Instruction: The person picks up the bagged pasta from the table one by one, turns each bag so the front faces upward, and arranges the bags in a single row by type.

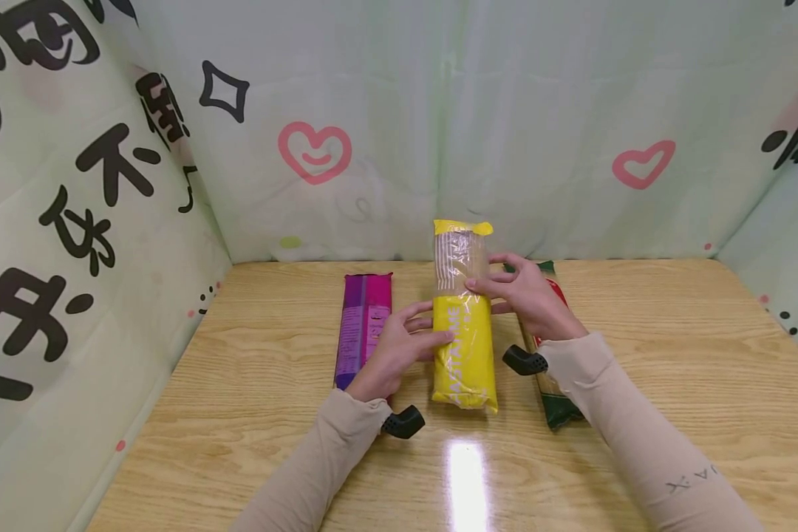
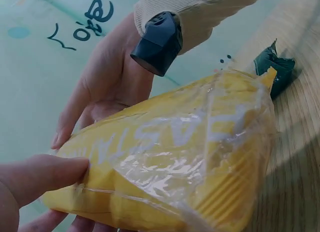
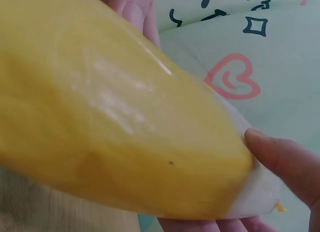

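Observation:
A yellow pasta packet (image 1: 464,347) with a clear window at its upper end is held up over the table in the head view. My left hand (image 1: 395,347) grips its lower left side, thumb across the front and fingers behind. On the upper right side my right hand (image 1: 532,299) holds the packet, its thumb (image 3: 285,162) pressed near the clear part. White lettering shows on the yellow wrapper (image 2: 165,142) in the left wrist view. Most of the fingers behind the packet are hidden.
A purple and pink packet (image 1: 362,325) lies on the wooden table (image 1: 259,355) to the left, partly behind my left hand. To the right lies a green-ended packet (image 1: 560,410), partly covered by my right arm. A printed curtain (image 1: 439,133) stands behind the table.

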The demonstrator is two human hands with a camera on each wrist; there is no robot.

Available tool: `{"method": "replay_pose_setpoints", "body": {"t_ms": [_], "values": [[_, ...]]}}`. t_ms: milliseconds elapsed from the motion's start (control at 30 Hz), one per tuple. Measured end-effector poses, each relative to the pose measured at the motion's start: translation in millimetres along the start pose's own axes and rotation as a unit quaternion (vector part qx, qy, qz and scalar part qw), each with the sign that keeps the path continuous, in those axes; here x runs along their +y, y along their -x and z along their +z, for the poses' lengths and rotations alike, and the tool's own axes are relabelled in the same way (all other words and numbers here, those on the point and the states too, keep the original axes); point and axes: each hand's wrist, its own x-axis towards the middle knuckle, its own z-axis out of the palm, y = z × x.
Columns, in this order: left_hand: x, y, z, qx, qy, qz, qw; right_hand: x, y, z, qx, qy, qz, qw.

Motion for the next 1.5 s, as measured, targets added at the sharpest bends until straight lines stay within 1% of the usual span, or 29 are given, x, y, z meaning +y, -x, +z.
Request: {"method": "replay_pose_setpoints", "body": {"t_ms": [200,300,600,1033,1500], "values": [[0.0,-0.5,-0.5,0.017,-0.010,-0.009,0.9998,1,0,-4,-0.019,-0.017,0.002,1.000],[-1.3,-1.2,-0.6,0.019,-0.010,-0.009,0.9997,1,-1,-5,-0.020,-0.012,0.003,1.000],[-5.5,-4.5,0.9,0.025,-0.004,-0.008,0.9996,5,-8,-3,-0.004,0.013,0.012,1.000],[-12.3,-12.2,4.4,0.029,0.000,-0.024,0.9993,14,-15,-5,0.000,0.036,0.030,0.999],[-23.2,-17.2,9.6,0.026,0.009,-0.020,0.9994,22,-18,-1,0.017,0.071,0.051,0.996]]}}
